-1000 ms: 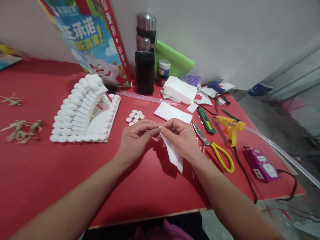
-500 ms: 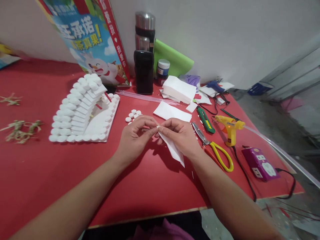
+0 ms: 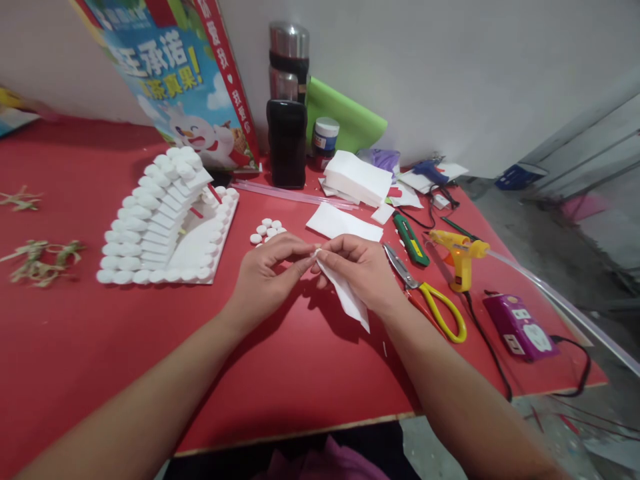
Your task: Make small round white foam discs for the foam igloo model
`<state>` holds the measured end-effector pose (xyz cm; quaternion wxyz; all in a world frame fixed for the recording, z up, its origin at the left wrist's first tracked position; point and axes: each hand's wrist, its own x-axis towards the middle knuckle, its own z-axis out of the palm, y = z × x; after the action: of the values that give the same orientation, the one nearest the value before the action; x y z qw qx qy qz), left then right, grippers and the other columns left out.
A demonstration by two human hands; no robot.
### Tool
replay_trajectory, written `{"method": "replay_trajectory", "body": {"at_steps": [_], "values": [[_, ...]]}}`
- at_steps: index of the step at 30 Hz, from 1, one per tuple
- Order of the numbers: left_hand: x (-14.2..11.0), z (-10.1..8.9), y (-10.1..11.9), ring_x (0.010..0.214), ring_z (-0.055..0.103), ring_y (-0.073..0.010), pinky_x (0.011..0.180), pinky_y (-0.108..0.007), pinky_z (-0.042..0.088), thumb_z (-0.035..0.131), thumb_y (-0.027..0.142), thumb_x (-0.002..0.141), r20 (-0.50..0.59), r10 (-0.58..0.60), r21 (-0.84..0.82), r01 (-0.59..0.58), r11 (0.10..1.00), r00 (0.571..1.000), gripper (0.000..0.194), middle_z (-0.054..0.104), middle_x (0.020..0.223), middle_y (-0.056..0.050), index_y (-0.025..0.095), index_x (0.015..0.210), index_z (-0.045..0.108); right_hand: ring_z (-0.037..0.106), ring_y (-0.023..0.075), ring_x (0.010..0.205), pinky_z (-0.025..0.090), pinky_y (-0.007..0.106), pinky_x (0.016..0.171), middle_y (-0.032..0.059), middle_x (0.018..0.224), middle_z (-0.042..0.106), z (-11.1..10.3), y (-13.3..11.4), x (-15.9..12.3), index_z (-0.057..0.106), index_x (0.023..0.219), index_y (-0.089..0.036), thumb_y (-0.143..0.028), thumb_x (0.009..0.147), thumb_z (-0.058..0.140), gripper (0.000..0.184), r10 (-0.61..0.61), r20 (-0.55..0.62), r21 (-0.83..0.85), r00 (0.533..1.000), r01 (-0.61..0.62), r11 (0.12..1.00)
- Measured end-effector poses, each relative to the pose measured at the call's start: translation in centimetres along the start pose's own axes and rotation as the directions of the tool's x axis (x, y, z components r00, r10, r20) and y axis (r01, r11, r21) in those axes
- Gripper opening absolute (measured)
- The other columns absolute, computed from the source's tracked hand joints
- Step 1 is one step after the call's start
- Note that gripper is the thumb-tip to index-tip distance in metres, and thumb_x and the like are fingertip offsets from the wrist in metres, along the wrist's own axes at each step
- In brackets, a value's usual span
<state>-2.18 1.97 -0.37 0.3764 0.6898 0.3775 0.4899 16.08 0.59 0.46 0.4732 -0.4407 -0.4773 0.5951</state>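
Note:
My left hand point(image 3: 267, 273) and my right hand point(image 3: 363, 270) meet above the middle of the red table point(image 3: 100, 347). Both pinch the top corner of a white foam sheet piece point(image 3: 347, 300), which hangs down under my right palm. The fingertips of the two hands touch at that corner. A small heap of white foam pellets point(image 3: 267, 230) lies just beyond my left hand. A white foam stair model point(image 3: 165, 223) edged with pellets stands to the left.
Yellow-handled scissors point(image 3: 435, 303), a green utility knife point(image 3: 410, 240), a yellow glue gun point(image 3: 460, 257) and a purple power strip point(image 3: 520, 327) lie right of my hands. White foam sheets point(image 3: 357, 177), a black bottle point(image 3: 286, 143), a steel flask point(image 3: 287, 60) and a printed box point(image 3: 185, 80) stand behind.
My hands stay together on the foam piece, shifting slightly up and away; the hanging piece has swung a little.

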Motion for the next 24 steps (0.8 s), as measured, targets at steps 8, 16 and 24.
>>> {"method": "replay_trajectory", "body": {"at_steps": [8, 16, 24], "values": [[-0.08, -0.24, -0.05, 0.090, 0.069, -0.0232, 0.088, -0.040, 0.055, 0.072, 0.023, 0.090, 0.019, -0.044, -0.065, 0.046, 0.997, 0.999, 0.011, 0.076, 0.093, -0.006, 0.027, 0.094, 0.082, 0.070, 0.0133, 0.054, 0.058, 0.027, 0.055, 0.0013, 0.074, 0.077, 0.11, -0.04, -0.04, 0.069, 0.081, -0.019, -0.043, 0.080, 0.085, 0.030, 0.014, -0.010, 0.020, 1.000, -0.014, 1.000], [-0.18, 0.36, -0.13, 0.086, 0.069, -0.0228, 0.084, -0.039, 0.056, 0.074, 0.027, 0.091, -0.041, -0.044, -0.012, 0.044, 0.999, 0.998, 0.008, 0.077, 0.087, -0.004, 0.026, 0.086, 0.080, 0.070, 0.0142, 0.056, 0.058, 0.029, 0.057, 0.0010, 0.074, 0.076, 0.08, 0.19, -0.13, 0.067, 0.084, -0.020, -0.048, 0.080, 0.085, 0.033, 0.006, -0.004, -0.021, 1.000, -0.006, 1.000], [-0.48, 0.65, 0.07, 0.085, 0.069, -0.0189, 0.081, -0.033, 0.054, 0.069, 0.020, 0.093, -0.034, -0.024, 0.031, 0.025, 0.999, 0.999, 0.007, 0.074, 0.091, -0.004, 0.022, 0.090, 0.075, 0.071, 0.0162, 0.074, 0.055, 0.031, 0.071, 0.0020, 0.079, 0.076, 0.12, 0.73, -0.40, 0.068, 0.084, -0.021, -0.036, 0.094, 0.072, 0.018, -0.243, -0.022, -0.368, 0.970, 0.219, 0.904]]}}
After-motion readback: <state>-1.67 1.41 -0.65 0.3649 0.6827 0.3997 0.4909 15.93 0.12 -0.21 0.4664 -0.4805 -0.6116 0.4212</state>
